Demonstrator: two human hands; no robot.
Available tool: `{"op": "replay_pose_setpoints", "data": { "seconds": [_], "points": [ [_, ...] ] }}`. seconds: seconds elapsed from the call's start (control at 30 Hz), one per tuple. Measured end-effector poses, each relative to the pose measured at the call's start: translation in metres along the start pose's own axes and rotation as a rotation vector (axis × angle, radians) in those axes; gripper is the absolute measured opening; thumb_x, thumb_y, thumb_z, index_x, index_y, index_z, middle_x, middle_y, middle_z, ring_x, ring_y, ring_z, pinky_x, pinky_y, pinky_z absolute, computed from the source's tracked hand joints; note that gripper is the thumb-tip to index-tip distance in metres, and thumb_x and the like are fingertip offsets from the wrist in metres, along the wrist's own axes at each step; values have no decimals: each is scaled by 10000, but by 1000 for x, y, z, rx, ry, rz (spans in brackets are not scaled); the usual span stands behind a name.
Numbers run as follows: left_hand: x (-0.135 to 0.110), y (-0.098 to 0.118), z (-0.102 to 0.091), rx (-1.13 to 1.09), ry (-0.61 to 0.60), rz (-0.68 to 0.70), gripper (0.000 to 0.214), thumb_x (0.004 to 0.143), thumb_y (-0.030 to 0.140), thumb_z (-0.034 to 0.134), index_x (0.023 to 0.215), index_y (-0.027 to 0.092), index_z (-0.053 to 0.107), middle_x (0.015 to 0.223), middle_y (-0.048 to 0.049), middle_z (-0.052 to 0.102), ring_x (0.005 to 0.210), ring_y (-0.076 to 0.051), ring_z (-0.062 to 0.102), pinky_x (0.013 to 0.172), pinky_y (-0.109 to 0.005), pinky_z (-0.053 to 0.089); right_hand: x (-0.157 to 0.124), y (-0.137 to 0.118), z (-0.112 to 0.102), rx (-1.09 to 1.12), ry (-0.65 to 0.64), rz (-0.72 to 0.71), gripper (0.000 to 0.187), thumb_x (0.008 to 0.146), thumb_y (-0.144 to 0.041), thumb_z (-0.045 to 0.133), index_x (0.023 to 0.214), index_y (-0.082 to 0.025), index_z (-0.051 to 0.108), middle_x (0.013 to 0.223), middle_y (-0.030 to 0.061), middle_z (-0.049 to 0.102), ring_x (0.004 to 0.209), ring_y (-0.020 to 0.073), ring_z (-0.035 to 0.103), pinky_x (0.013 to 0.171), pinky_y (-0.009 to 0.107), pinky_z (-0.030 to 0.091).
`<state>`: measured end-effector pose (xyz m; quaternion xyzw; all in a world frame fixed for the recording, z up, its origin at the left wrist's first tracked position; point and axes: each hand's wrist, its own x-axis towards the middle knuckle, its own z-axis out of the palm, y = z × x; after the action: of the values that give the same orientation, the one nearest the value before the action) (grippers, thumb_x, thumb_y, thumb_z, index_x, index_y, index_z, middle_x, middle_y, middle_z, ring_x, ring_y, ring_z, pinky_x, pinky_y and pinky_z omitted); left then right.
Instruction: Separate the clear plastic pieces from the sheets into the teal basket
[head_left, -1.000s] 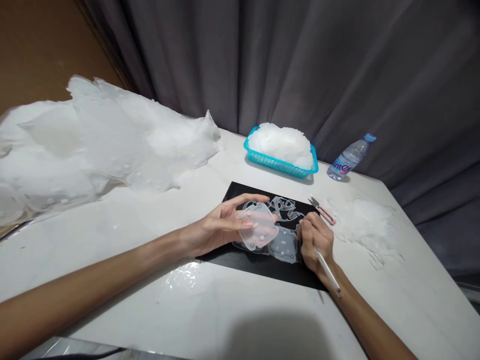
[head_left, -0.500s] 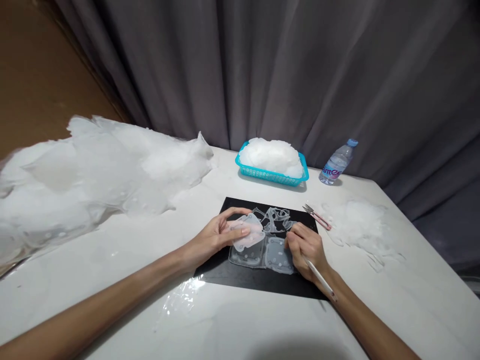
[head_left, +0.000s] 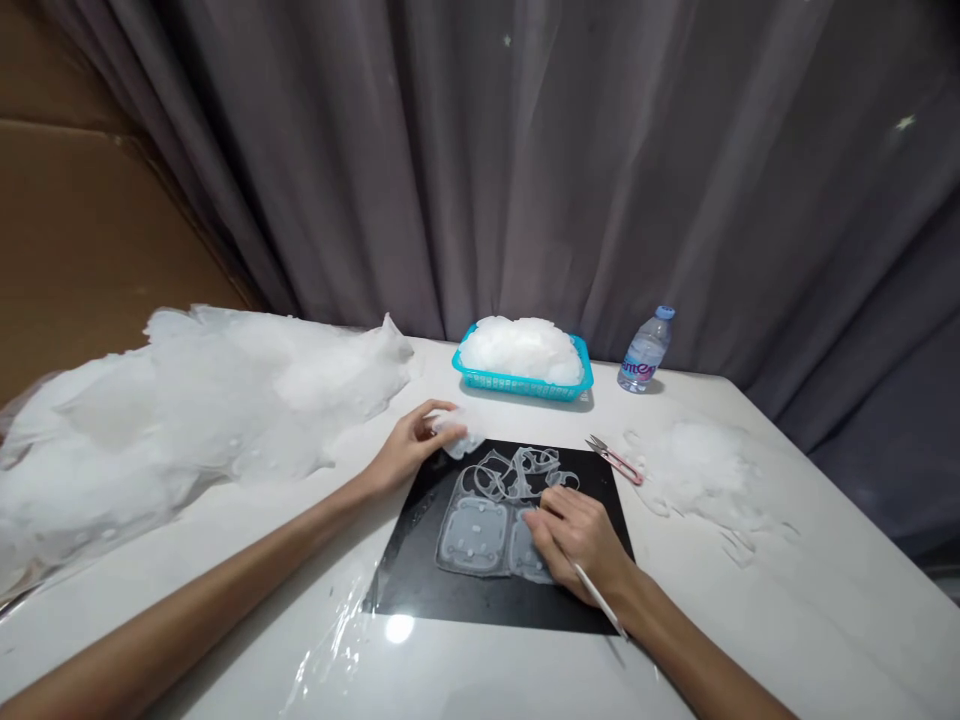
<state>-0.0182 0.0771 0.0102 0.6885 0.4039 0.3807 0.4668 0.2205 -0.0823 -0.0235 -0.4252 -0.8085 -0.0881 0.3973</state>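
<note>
My left hand (head_left: 420,440) pinches a thin, translucent white rounded piece (head_left: 463,438) just beyond the top left of a black mat (head_left: 480,610). White and slim, a pen-like tool (head_left: 600,598) is gripped in my right hand (head_left: 577,535); its tip is hidden by the fingers. A clear molded sheet (head_left: 472,535) with rounded square panels lies on the mat, its right panel partly under my right hand. Above the panels, curly cut-out plastic scraps (head_left: 517,475) rest on the mat.
Pink thread snips (head_left: 619,462) lie at the mat's right edge, beside a loose pile of clear scraps (head_left: 705,465). A turquoise basket (head_left: 525,385) heaped with white pieces stands behind, near a water bottle (head_left: 646,350). A large white heap (head_left: 225,400) covers the left side.
My left hand has carried the white piece up and left off the panels, uncovering the left panel. My right hand stays by the right panel with the tool. The view has tilted upward.
</note>
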Motion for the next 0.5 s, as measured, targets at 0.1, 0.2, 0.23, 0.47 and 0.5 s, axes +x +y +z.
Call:
{"op": "replay_pose_setpoints", "data": {
  "seconds": [0.1,0.2,0.23,0.47,0.5],
  "points": [
    [45,0,-6,73,68,41,677,681,666,811,1114,173,644,793,-37,738,740,-225,676,650,-295,485,-1,1,2,14,-4,3,366,1070,-182,473,715,-199,561,719,20,572,663,157,532,663,304,425],
    [89,10,-4,138,140,92,634,689,608,795,1103,150,655,732,-7,664,694,-194,606,646,-286,448,-1,1,3,15,-10,10,360,1074,-192,475,725,-197,562,728,17,575,657,152,543,663,296,420],
    [103,15,-1,154,154,112,609,715,582,781,1120,145,657,753,-12,660,716,-193,600,659,-286,447,0,1,2,11,-13,11,360,1077,-196,471,730,-197,563,729,17,577,655,152,547,661,295,419],
    [181,67,22,298,139,221,424,868,367,684,1216,129,640,1019,-106,695,974,-249,611,902,-376,489,0,1,1,1,-52,33,369,1085,-210,451,734,-199,563,733,20,579,653,153,557,660,294,432],
    [185,71,23,337,150,237,425,849,338,710,1210,126,634,1038,-118,684,1038,-278,594,965,-416,468,0,1,1,2,-57,36,369,1086,-210,447,735,-200,562,735,20,580,652,153,554,658,294,432]
  ]
}}
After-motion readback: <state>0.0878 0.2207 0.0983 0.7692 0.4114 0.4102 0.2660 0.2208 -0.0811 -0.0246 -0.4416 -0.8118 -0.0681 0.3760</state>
